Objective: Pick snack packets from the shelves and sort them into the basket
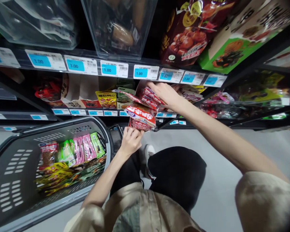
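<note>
Several red and white snack packets (140,116) are gripped at their lower end by my left hand (131,140), in front of the lower shelf. My right hand (162,93) reaches under the upper shelf edge, its fingers closed round more red packets (149,98) at the shelf box. One packet tilts out between the two hands. My right fingertips are partly hidden by the shelf edge and packets. Left of my left hand is a grey basket (108,141) holding a red packet (48,154), green packets (67,152), pink packets (84,147) and yellow packets (53,174).
Price labels line the upper shelf edge (130,66). Above it stand clear bins (120,29), a dark red bag (186,35) and a green box (232,48). Yellow packets (106,99) lie on the lower shelf. The basket handle (116,129) is beside my left hand.
</note>
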A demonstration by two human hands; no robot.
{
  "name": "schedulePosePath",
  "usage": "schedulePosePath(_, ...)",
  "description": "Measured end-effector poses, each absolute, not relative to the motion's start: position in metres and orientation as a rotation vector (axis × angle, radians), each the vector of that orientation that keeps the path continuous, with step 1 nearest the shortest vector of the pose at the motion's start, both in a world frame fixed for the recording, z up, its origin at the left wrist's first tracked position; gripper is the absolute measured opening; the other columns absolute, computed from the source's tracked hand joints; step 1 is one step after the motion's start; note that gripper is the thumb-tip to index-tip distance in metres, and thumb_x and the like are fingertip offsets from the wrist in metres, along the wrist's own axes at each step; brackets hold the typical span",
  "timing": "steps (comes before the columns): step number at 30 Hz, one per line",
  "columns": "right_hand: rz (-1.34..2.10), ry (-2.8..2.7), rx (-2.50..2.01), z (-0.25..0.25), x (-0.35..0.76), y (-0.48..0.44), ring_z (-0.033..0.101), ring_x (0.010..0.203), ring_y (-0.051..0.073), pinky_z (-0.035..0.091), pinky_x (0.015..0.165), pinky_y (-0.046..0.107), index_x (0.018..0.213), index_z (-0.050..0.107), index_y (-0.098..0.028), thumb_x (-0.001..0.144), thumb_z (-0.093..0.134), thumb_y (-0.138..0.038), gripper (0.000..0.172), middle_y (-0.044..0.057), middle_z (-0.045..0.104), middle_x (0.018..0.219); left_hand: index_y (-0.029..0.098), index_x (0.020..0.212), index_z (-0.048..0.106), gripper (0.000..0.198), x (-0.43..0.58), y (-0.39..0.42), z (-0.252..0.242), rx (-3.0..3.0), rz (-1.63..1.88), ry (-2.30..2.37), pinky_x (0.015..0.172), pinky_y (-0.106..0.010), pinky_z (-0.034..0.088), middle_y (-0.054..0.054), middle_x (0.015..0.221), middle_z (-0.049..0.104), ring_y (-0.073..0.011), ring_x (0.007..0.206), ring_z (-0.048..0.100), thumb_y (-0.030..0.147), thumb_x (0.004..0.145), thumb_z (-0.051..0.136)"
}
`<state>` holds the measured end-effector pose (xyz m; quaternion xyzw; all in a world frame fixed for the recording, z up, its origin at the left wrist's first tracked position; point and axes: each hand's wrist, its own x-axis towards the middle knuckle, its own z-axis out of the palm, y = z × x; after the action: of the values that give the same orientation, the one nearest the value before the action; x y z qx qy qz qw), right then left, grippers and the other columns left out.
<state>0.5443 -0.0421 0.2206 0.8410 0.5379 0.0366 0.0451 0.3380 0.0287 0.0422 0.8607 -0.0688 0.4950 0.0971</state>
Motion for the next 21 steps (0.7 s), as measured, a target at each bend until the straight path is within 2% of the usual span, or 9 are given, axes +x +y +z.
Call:
schedulePosePath(2,0.187,1.611,2.508,0.225,0.536,-0.048,0.065,0.086,0.028,0.034,0.066,0.034,0.133,0.057,-0.008,0.101,0.042,-0.026,0.040,0.021,0.074,0.108,0.014,0.105,0.067,0.034,0.336,0.029,0.045,2.546,1.469,-0.227,0.073,-0.037,0.041,-0.004,0.071,0.059,-0.0211,0.075,0.050,-0.001,0.079,0.052)
schedulePosePath(5,0.290,1.599,2.487,0.231,0.530,-0.055,0.064,0.084,0.027,0.030,0.065,0.035,0.117,0.068,-0.012,0.100,0.039,-0.020,0.035,0.019,0.074,0.102,0.014,0.103,0.067,0.032,0.333,0.029,0.047,2.546,1.463,-0.273,0.075,-0.038,0.042,-0.004,0.071,0.060,-0.0212,0.077,0.051,-0.001,0.079,0.052)
schedulePosePath(9,0.208,1.684,2.623,0.236,0.534,-0.057,0.065,0.080,0.024,0.037,0.070,0.035,0.097,0.077,-0.013,0.093,0.046,-0.017,0.032,0.015,0.075,0.091,0.015,0.103,0.067,0.030,0.330,0.030,0.047,2.569,1.419,-0.316,0.074,-0.038,0.041,-0.004,0.072,0.060,-0.0211,0.075,0.049,0.001,0.081,0.052)
schedulePosePath(12,0.148,1.789,2.820,0.236,0.537,-0.062,0.068,0.081,0.024,0.045,0.077,0.035,0.100,0.081,-0.014,0.087,0.048,-0.013,0.036,0.012,0.078,0.091,0.015,0.104,0.067,0.029,0.329,0.032,0.047,2.563,1.425,-0.316,0.075,-0.039,0.043,-0.004,0.072,0.060,-0.0219,0.077,0.049,0.003,0.081,0.053)
schedulePosePath(15,0.281,1.780,3.024,0.235,0.534,-0.075,0.071,0.083,0.026,0.050,0.081,0.039,0.102,0.083,-0.015,0.085,0.050,-0.015,0.038,0.011,0.081,0.094,0.016,0.104,0.067,0.031,0.327,0.034,0.047,2.561,1.441,-0.307,0.075,-0.039,0.043,-0.004,0.073,0.060,-0.0223,0.078,0.050,0.003,0.080,0.052)
schedulePosePath(21,0.456,1.682,3.072,0.238,0.524,-0.088,0.073,0.084,0.026,0.052,0.080,0.039,0.103,0.084,-0.019,0.087,0.053,-0.020,0.035,0.009,0.081,0.093,0.016,0.101,0.068,0.030,0.326,0.031,0.049,2.596,1.425,-0.314,0.073,-0.038,0.042,-0.004,0.072,0.059,-0.0212,0.076,0.050,0.002,0.080,0.051)
